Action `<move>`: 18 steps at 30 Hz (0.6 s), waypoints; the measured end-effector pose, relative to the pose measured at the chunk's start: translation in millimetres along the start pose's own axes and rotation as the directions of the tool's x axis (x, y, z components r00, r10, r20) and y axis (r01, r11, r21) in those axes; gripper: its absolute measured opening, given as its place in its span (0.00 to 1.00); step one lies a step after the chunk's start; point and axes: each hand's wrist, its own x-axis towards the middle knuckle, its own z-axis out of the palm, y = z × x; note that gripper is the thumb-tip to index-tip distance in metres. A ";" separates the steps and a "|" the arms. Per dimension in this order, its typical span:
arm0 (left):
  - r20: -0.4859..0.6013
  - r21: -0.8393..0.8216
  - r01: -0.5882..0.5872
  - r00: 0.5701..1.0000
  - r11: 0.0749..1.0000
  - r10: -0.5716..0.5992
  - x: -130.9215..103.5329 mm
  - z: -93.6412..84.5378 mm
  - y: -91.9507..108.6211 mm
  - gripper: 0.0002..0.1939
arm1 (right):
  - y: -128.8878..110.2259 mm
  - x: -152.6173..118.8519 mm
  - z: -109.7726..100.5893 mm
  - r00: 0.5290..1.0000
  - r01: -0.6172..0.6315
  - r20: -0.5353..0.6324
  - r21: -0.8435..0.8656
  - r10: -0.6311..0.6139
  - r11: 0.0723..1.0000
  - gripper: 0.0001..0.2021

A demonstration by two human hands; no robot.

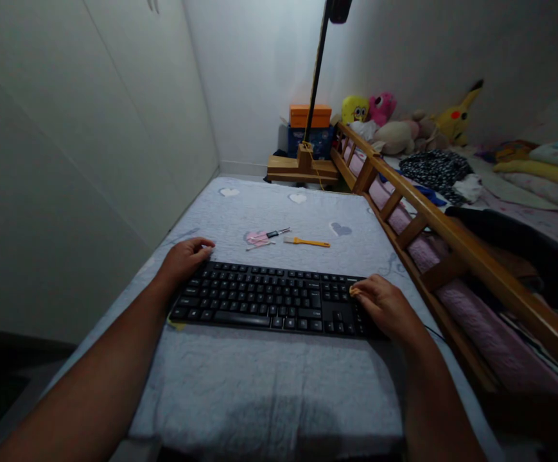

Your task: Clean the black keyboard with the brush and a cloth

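Note:
A black keyboard [259, 298] lies across the light blue, heart-patterned cloth [269, 385]. At its upper left corner rests my left hand [187, 258], fingers loosely together; whether they grip the keyboard's edge is hard to make out. My right hand [382, 301] is over the number keys, its fingers closed on a small yellowish piece [354, 291] too small to name surely. Behind the keyboard lie a brush with a yellow handle [312, 243], a black-handled tool [277, 233] and a thin light stick [260, 246].
A wooden bed rail [433, 212] runs along the right side, with plush toys [394, 136] and bedding beyond. Behind the table stand a wooden base with a dark pole [318, 70] and an orange box [310, 116]. White cabinet doors [90, 141] line the left.

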 end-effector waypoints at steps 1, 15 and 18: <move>0.000 -0.001 0.003 1.000 1.000 -0.003 0.0 0.3 0.4 0.24 | -0.3 -1.6 -0.6 1.000 0.001 0.007 0.004 -0.001 1.000 0.10; 0.007 0.012 0.016 1.000 1.000 -0.016 -3.3 1.4 1.9 0.25 | -6.9 -29.0 -5.9 0.996 0.012 0.086 -0.017 -0.010 1.000 0.11; 0.006 0.009 0.014 1.000 1.000 -0.014 -4.1 1.6 1.4 0.26 | -9.7 -36.7 -7.4 0.995 0.007 0.102 -0.021 -0.005 1.000 0.12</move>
